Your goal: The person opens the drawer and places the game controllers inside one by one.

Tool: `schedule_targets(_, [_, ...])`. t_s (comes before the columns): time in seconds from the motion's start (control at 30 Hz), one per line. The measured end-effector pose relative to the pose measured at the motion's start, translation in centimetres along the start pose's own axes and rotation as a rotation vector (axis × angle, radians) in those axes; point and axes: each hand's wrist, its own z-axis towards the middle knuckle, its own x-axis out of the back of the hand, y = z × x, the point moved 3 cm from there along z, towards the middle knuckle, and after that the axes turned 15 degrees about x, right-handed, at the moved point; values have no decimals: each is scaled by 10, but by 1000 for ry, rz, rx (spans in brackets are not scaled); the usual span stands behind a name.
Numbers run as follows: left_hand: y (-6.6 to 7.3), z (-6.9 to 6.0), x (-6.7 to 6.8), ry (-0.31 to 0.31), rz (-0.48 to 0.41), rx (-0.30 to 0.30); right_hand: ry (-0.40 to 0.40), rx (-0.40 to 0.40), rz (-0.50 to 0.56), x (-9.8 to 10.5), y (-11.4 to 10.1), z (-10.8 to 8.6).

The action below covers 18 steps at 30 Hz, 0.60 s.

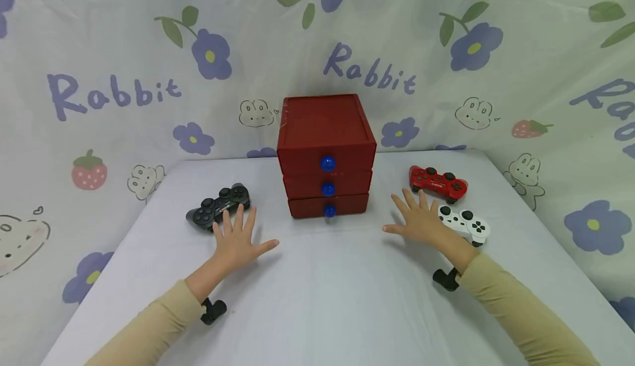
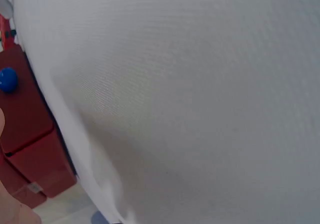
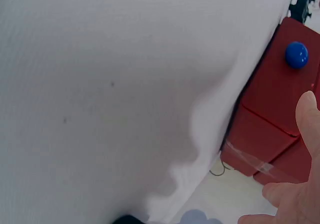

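My left hand point(image 1: 238, 246) is spread over the white table, its fingertips just in front of a black game controller point(image 1: 219, 206). Nothing is in its grasp, and whether it touches the controller I cannot tell. On the other side, my right hand point(image 1: 419, 221) also has its fingers spread and holds nothing. It is nearest to a white game controller point(image 1: 463, 224), which the hand and wrist partly cover. Behind that lies a red game controller point(image 1: 437, 183). Between the hands, farther back, stands a red box of three stacked drawers point(image 1: 324, 159) with blue knobs, all pushed in.
A white cloth covers the table point(image 1: 317, 289). At its back and sides hangs a curtain point(image 1: 119, 41) printed with rabbits, flowers and strawberries. Black wrist camera mounts point(image 1: 214, 312) jut out below both sleeves.
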Motion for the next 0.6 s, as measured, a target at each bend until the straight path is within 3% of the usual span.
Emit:
schedule_targets(0.3, [2, 2, 8, 60, -26, -18, 22, -20, -41, 14, 22, -23])
schedule_targets(0.43, [11, 4, 13, 131, -109, -77, 24, -25, -29, 19, 32, -36])
schedule_targets(0.6, [28, 7, 20, 144, -199, -125, 32, -30, 2, 21, 41, -51])
